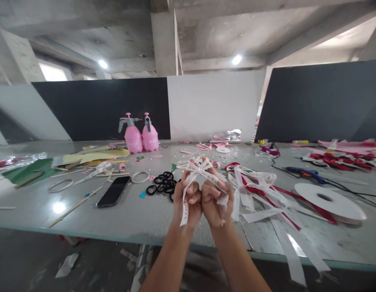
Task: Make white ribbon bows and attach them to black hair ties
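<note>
Side by side above the table's front part, my left hand (189,200) and my right hand (216,198) grip a white ribbon bow (201,169) with printed lettering. The fingers of both are curled in, with the bow's loops at the fingertips. One ribbon tail hangs down over my left hand, showing the letters "LOVE"; another drapes over my right hand. Just left of my hands lie several black rings (162,182), partly hidden by my left hand. To the right is a pile of white ribbon pieces (257,182) with dark red ribbon among them.
A white ribbon spool (329,200) lies at the right, near a blue glue gun (306,173) with a black cord. A phone (113,191), white-handled scissors (81,176) and a wooden stick (75,206) lie left. Two pink spray bottles (141,138) stand at the back.
</note>
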Tool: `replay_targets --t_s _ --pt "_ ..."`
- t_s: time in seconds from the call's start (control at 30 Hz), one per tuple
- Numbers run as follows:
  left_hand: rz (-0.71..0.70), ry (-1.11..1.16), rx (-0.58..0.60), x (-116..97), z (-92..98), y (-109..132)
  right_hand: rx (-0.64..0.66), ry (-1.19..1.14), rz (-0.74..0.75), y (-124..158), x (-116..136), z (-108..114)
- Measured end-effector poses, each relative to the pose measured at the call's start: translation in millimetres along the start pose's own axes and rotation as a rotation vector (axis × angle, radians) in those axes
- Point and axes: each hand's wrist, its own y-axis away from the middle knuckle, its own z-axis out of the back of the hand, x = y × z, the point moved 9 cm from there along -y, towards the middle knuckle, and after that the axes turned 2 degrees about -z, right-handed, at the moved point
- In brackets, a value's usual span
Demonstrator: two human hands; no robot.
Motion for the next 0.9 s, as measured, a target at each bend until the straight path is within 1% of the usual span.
replay_targets --t_s 0.07,0.13,0.2,0.27,0.33,0.4,0.53,0.73,0.8,0.9 --pt "-0.003 -0.034 -0.041 -3 11.4 2 0.003 0.069 -0.002 2 -2 5" --pt "0.025 -0.180 -0.035 -4 17.6 6 0.038 0.266 -0.082 4 -7 9" --pt "0.056 -0.396 0.000 -3 19.6 11 0.040 0.481 -0.154 7 -7 18" --pt "0.086 -0.599 0.044 -1 19.5 17 -0.015 0.643 -0.162 8 -1 29" --pt "0.126 -0.733 0.086 2 18.7 24 -0.065 0.750 -0.154 10 5 36" --pt "0.144 -0.816 0.117 4 17.6 30 -0.073 0.830 -0.149 11 7 36" --pt "0.075 -0.953 0.123 -5 16.8 34 -0.071 0.909 -0.110 14 11 32" --pt "0.003 -1.158 0.127 -16 16.7 37 -0.164 0.860 -0.076 17 20 39" --pt "-0.013 -1.211 0.154 -17 13.8 38 -0.137 0.867 -0.117 16 16 36" --pt "-0.068 -1.234 0.186 -19 7.9 37 -0.099 0.941 -0.129 15 11 30"
